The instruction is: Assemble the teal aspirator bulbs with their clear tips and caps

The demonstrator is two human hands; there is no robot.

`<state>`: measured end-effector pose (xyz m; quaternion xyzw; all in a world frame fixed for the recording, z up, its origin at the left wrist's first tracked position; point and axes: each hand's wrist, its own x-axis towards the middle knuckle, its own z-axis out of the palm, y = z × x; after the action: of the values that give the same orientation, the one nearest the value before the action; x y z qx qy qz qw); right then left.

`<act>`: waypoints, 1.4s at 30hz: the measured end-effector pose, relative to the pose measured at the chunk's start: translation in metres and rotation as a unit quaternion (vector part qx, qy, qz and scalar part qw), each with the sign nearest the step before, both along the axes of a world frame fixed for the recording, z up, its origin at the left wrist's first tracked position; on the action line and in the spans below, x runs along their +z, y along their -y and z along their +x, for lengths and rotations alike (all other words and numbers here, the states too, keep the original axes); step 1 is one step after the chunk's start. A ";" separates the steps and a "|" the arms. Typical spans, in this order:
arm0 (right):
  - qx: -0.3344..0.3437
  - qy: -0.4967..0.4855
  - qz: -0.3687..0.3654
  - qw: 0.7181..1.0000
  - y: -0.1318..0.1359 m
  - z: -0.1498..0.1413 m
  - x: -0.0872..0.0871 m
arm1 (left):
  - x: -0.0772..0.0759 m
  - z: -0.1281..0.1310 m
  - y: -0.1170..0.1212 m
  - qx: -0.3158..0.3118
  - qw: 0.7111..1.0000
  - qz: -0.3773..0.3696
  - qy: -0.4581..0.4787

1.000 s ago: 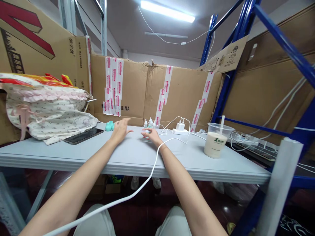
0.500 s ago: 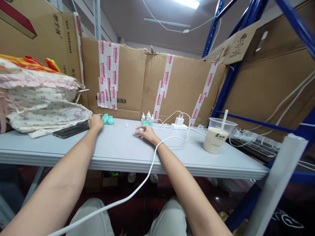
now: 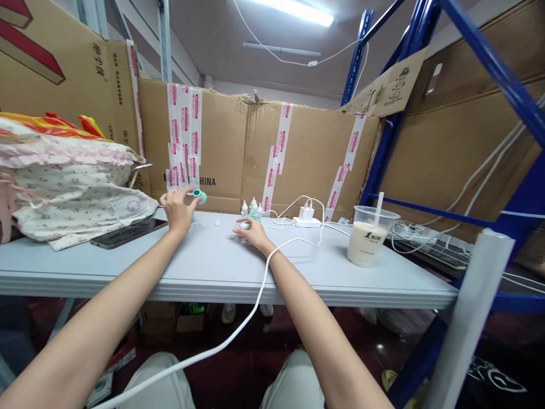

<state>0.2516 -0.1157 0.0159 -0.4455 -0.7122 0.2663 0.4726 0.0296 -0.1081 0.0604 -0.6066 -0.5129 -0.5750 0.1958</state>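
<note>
My left hand [image 3: 177, 209] is raised a little above the grey table [image 3: 213, 267] near its back edge, pinching a small teal piece [image 3: 199, 195] between its fingertips. A second teal piece seems to sit just behind that hand, mostly hidden. My right hand [image 3: 250, 232] rests on the table with its fingers curled over a small white and teal object [image 3: 243, 226]. Several small white dropper bottles [image 3: 252, 208] stand just behind it. A tiny white cap [image 3: 217, 222] lies on the table between my hands.
A dark phone [image 3: 128, 232] lies at the left beside a pile of flowered cloth [image 3: 68, 193]. A white charger [image 3: 305, 217] with cables sits at the back. A plastic cup of milky drink [image 3: 367, 236] stands at the right. Cardboard walls [image 3: 298, 153] and blue racking [image 3: 489, 74] enclose the table.
My left hand went left to the teal pieces by the phone, took hold of one and lifted it. My right hand stayed in place on the small object.
</note>
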 end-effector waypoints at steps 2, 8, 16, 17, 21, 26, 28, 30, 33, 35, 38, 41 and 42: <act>-0.016 -0.024 0.009 1.000 0.000 0.002 0.003 | 0.000 0.018 0.005 -0.065 0.997 -0.026 -0.032; -0.073 -0.142 0.040 0.986 -0.001 0.012 0.013 | -0.018 0.052 0.005 -0.248 0.942 -0.171 -0.150; 0.010 -0.160 0.007 0.987 0.002 0.010 0.014 | -0.045 0.069 0.004 -0.249 0.927 -0.214 -0.184; 0.004 -0.166 0.007 0.986 0.002 0.011 0.015 | -0.045 0.068 0.004 -0.246 0.927 -0.219 -0.181; -0.002 -0.206 0.014 0.979 0.006 0.016 0.022 | -0.040 0.064 0.010 -0.288 0.916 -0.242 -0.141; 0.050 -0.179 0.018 0.982 0.010 0.013 0.024 | -0.030 0.063 0.022 -0.333 0.907 -0.248 -0.069; 0.045 -0.181 0.023 0.982 0.012 0.011 0.024 | -0.028 0.063 0.024 -0.340 0.906 -0.241 -0.078; 0.038 -0.193 0.018 0.980 0.013 0.011 0.024 | -0.028 0.062 0.025 -0.337 0.906 -0.238 -0.097; 0.049 -0.195 0.003 0.980 0.012 0.012 0.023 | -0.028 0.061 0.025 -0.297 0.919 -0.222 -0.134; 0.058 -0.187 -0.009 0.981 0.011 0.011 0.022 | -0.028 0.059 0.026 -0.270 0.925 -0.205 -0.174; 0.065 -0.187 -0.027 0.980 0.009 0.010 0.020 | -0.028 0.057 0.028 -0.238 0.929 -0.184 -0.218; 0.073 -0.189 -0.038 0.979 0.007 0.010 0.019 | -0.027 0.056 0.029 -0.212 0.932 -0.172 -0.237; 0.076 -0.185 -0.041 0.979 0.007 0.011 0.019 | -0.027 0.055 0.030 -0.208 0.932 -0.171 -0.243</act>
<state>0.2625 -0.1227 0.0344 -0.3517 -0.6329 0.4081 0.5560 0.0850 -0.1376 0.0334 -0.8449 -0.4026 -0.3420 0.0838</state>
